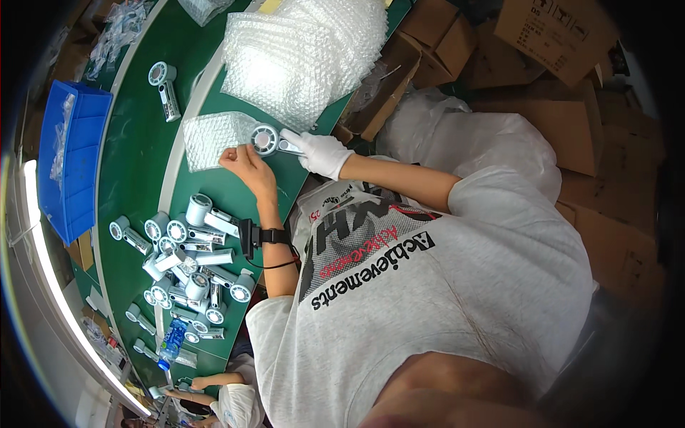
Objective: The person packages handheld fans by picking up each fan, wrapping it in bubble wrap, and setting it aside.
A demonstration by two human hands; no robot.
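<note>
My right hand point(326, 155), in a white glove, is closed around the handle of a small light-blue handheld fan point(265, 140). The fan's round head points left, at the near edge of a clear bubble-wrap bag point(210, 140) lying on the green table. My bare left hand point(247, 169) has its fingers pinched together at that bag's edge, just below the fan head. A strapped black device point(250, 237) sits on my left wrist. Above my hands lies a thick stack of bubble-wrap bags point(303, 57).
Many more handheld fans point(189, 257) are heaped at lower left, near a blue-labelled bottle point(171, 342). One fan point(166, 93) lies apart, up the green table point(135, 171). A blue bin point(75, 160) is at far left, cardboard boxes point(556, 121) at right. Another person point(235, 399) works below.
</note>
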